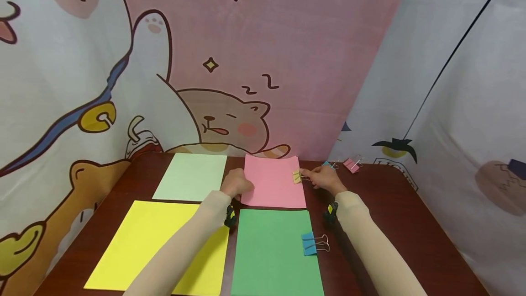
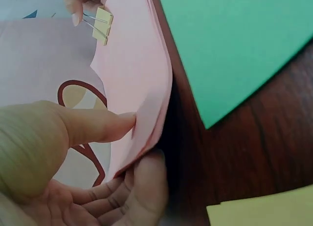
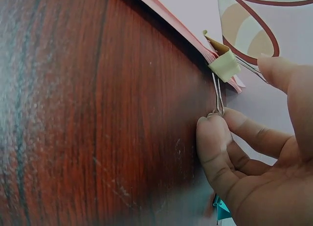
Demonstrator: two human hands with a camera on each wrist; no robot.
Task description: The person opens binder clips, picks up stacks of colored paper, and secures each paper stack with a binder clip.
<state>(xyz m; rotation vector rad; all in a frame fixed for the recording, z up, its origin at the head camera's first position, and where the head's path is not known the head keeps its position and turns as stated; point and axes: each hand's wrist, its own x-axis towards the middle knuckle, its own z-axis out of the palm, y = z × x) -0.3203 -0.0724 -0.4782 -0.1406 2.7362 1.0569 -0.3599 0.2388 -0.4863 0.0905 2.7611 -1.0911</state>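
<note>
A stack of pink paper (image 1: pixel 269 184) is pinched along its left edge by my left hand (image 1: pixel 237 183). In the left wrist view the thumb (image 2: pixel 100 126) lies on top and the fingers are underneath, with that edge slightly lifted. My right hand (image 1: pixel 324 178) grips the wire handles of a pale yellow binder clip (image 3: pixel 226 65) at the stack's right edge. The thumb is at one handle and the fingertips are on the other; the handles stand spread apart. The clip's jaws straddle several pink sheets (image 3: pixel 181 28).
Pale green (image 1: pixel 193 177), yellow (image 1: pixel 164 241) and green paper (image 1: pixel 275 250) lie around the pink stack on the dark wooden table (image 1: pixel 390 223). A blue binder clip (image 1: pixel 310 244) grips the green paper's right edge. Beyond my right hand are another blue clip (image 1: pixel 328 165) and a pink clip (image 1: pixel 351 165).
</note>
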